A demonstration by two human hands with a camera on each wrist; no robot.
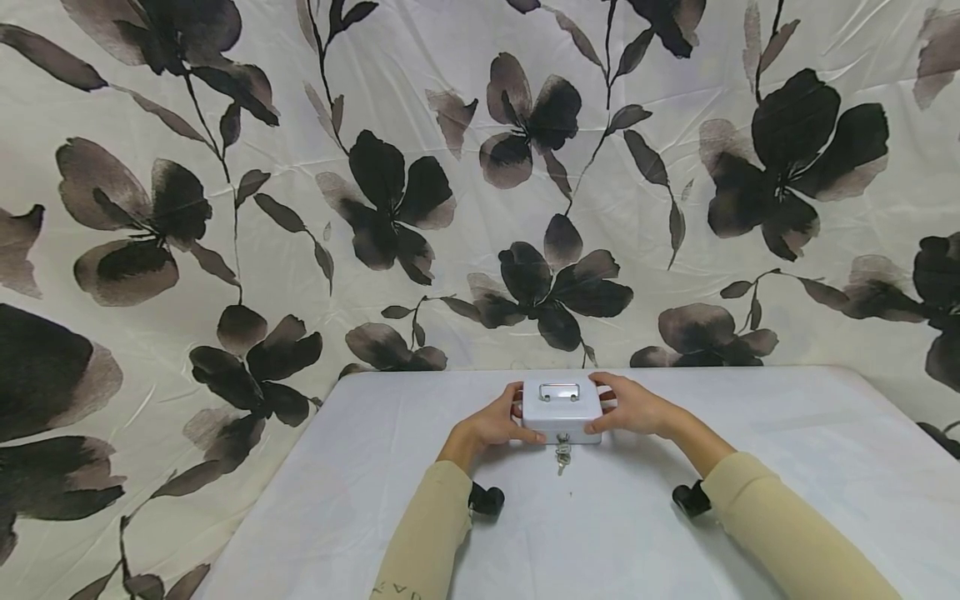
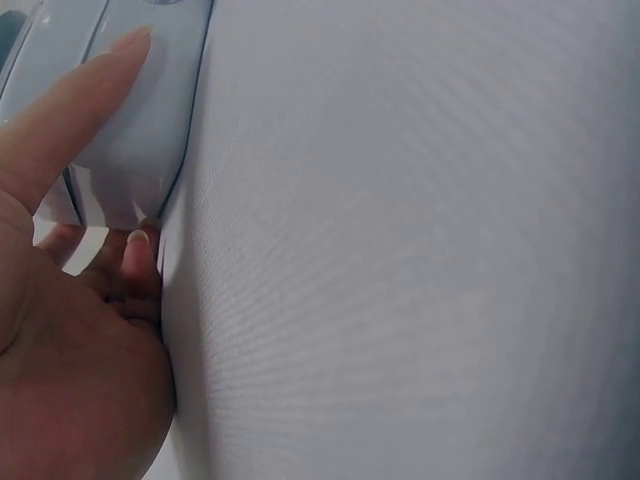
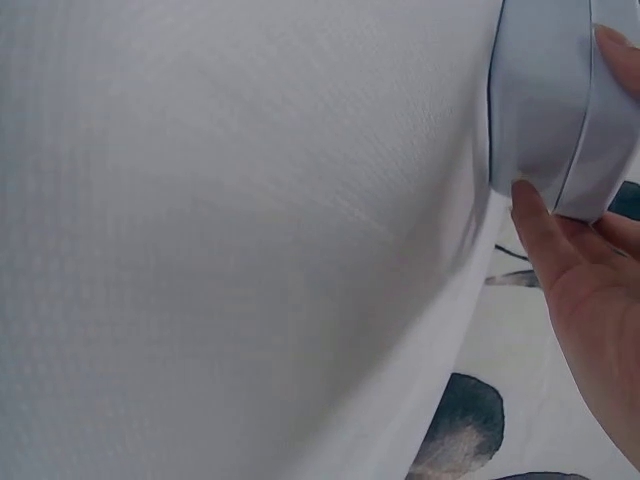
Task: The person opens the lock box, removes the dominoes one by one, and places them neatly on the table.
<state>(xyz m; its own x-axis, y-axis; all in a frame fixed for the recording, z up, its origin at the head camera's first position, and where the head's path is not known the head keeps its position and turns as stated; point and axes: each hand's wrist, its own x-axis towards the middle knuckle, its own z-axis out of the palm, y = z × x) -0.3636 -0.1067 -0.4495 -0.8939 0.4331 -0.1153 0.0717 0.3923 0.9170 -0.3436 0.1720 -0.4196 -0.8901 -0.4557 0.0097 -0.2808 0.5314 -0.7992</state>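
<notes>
A small white metal cash box (image 1: pixel 542 414) rests near the far edge of the table, its lid down. A metal carrying handle (image 1: pixel 559 387) lies on the lid, and small keys (image 1: pixel 562 458) hang from the lock at the front. My left hand (image 1: pixel 492 422) holds the box's left side, thumb on the front face and fingers along the side. On the opposite side my right hand (image 1: pixel 639 407) grips it, with the thumb at the front corner and fingers reaching toward the back. Both wrist views show fingertips touching the box (image 2: pixel 140 130) close above the cloth.
A white cloth covers the table (image 1: pixel 585 542). Right behind its far edge hangs a pale curtain (image 1: pixel 465 242) printed with dark flowers. Black wrist devices (image 1: pixel 487 500) sit at both sleeve cuffs.
</notes>
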